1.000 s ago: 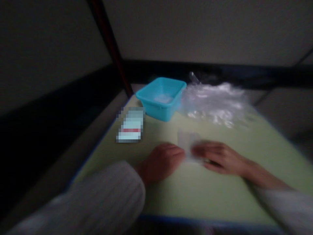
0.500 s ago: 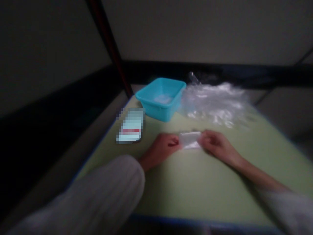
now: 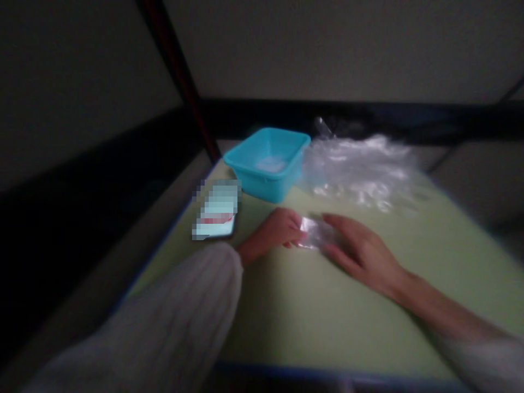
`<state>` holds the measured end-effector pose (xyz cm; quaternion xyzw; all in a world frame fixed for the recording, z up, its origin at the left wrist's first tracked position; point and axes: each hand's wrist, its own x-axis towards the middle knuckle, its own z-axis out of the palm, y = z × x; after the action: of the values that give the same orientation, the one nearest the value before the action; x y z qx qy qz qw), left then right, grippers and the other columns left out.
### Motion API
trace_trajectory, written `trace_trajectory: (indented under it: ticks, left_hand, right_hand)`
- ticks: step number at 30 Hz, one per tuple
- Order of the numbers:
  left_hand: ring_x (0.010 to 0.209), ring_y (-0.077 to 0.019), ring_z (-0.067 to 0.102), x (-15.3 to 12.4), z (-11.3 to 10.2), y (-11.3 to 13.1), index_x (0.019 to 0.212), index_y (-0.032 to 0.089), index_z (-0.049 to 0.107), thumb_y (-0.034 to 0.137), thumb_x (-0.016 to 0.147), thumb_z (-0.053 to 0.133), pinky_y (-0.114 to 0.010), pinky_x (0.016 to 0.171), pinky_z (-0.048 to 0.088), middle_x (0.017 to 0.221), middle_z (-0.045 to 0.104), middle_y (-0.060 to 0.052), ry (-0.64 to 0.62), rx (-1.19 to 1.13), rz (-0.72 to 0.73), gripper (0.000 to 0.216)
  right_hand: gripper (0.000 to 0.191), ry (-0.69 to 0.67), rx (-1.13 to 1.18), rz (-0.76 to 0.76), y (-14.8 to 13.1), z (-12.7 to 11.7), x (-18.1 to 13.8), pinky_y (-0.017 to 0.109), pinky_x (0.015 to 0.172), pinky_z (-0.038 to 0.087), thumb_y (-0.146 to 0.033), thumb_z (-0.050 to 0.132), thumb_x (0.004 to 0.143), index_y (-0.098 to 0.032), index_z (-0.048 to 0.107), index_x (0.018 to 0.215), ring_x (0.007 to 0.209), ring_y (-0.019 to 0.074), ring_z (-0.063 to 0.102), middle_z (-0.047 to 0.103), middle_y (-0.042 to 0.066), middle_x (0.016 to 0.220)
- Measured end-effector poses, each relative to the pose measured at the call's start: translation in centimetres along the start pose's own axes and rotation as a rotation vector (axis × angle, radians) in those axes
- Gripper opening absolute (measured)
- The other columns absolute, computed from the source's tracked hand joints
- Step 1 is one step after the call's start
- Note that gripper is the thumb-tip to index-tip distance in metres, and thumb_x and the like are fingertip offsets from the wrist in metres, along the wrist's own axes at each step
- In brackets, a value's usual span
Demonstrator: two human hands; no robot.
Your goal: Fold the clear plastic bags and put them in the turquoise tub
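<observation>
A small clear plastic bag (image 3: pixel 314 233) lies between my hands, low over the table. My left hand (image 3: pixel 282 228) pinches its left end. At the bag's right end, my right hand (image 3: pixel 362 248) is open, thumb and fingers spread apart on either side of it. Blur hides whether the right fingertips touch the plastic. Beyond my hands stands a turquoise plastic basin (image 3: pixel 268 185) with something whitish in its bottom. To the right of the basin spreads a heap of clear plastic bags (image 3: pixel 364 169).
A phone with a lit, pixelated screen (image 3: pixel 219 204) lies left of my left hand, near the table's left edge. The yellow-green table (image 3: pixel 327 322) has a blue rim. Dark walls and a dark red post (image 3: pixel 180 71) stand behind.
My right hand has loosened its pinch on the bag and spread its fingers. The left hand still grips the bag, its fingers slightly shifted. The basin and the heap stay put.
</observation>
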<state>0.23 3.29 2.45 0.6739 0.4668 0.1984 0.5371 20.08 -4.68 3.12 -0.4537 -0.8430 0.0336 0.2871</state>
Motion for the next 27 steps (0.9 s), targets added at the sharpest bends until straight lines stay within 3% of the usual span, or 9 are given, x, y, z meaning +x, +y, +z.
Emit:
trace_trajectory:
  ticks: [3,6,15,18,21,24,27]
  left_hand:
    - [0.048,-0.0113,0.061,0.1,0.0,0.0,0.081,0.014,0.053,0.011,0.067,0.068,-0.015,0.040,0.040,0.054,0.063,0.001,0.024,-0.025,-0.024,0.020]
    - [0.048,-0.0118,0.061,0.1,0.0,0.2,0.087,0.014,0.051,0.011,0.068,0.068,-0.014,0.040,0.040,0.054,0.063,0.002,0.015,-0.034,-0.038,0.025]
    - [0.050,-0.0128,0.063,-0.7,0.1,1.2,0.088,0.015,0.050,0.018,0.079,0.059,-0.016,0.041,0.043,0.057,0.062,0.001,0.073,-0.006,-0.075,0.013]
    - [0.057,-0.0155,0.066,-1.7,0.1,0.8,0.091,0.015,0.052,0.021,0.083,0.053,-0.023,0.050,0.050,0.063,0.065,-0.001,0.248,0.197,0.110,0.010]
    - [0.093,-0.0230,0.067,-3.1,0.5,0.3,0.100,0.014,0.057,0.022,0.084,0.053,-0.036,0.079,0.054,0.096,0.069,-0.011,0.365,0.595,0.473,0.018]
    - [0.129,-0.0264,0.044,-4.2,1.4,0.0,0.125,0.010,0.048,0.031,0.087,0.051,-0.040,0.106,0.038,0.136,0.049,-0.018,0.209,0.817,0.723,0.044]
    - [0.140,-0.0259,0.025,-4.5,2.1,-0.5,0.137,0.003,0.034,0.039,0.091,0.045,-0.039,0.116,0.024,0.148,0.032,-0.020,0.100,0.933,0.756,0.059]
  right_hand:
    - [0.056,-0.152,-0.139,-0.072,0.0,0.7,-0.2,0.056,0.105,0.032,-0.040,0.044,0.093,-0.009,0.035,0.139,0.129,0.0305,0.042,0.045,0.021,0.140]
    - [0.064,-0.229,-0.209,-0.108,0.3,1.2,-0.4,0.059,0.108,0.025,-0.048,0.037,0.094,-0.009,0.027,0.144,0.137,0.0301,0.030,0.034,0.021,0.147]
    - [0.072,-0.321,-0.224,-0.125,1.0,1.8,-0.5,0.057,0.111,0.017,-0.057,0.029,0.093,-0.008,0.022,0.146,0.138,0.0294,0.026,0.030,0.021,0.148]
    - [0.074,-0.312,-0.222,-0.120,1.1,1.7,-0.5,0.056,0.111,0.017,-0.057,0.030,0.093,-0.010,0.017,0.148,0.139,0.0286,0.026,0.030,0.020,0.149]
    - [0.077,-0.274,-0.232,-0.109,0.9,1.5,-0.7,0.055,0.111,0.020,-0.059,0.030,0.092,-0.010,0.013,0.149,0.140,0.0279,0.022,0.026,0.020,0.150]
    - [0.078,-0.237,-0.231,-0.083,0.4,1.4,-0.9,0.054,0.110,0.023,-0.058,0.031,0.092,-0.010,0.010,0.149,0.140,0.0275,0.020,0.024,0.020,0.150]
    - [0.079,-0.246,-0.225,-0.077,0.1,1.4,-1.1,0.053,0.110,0.024,-0.058,0.034,0.092,-0.010,0.010,0.149,0.140,0.0272,0.021,0.026,0.021,0.150]
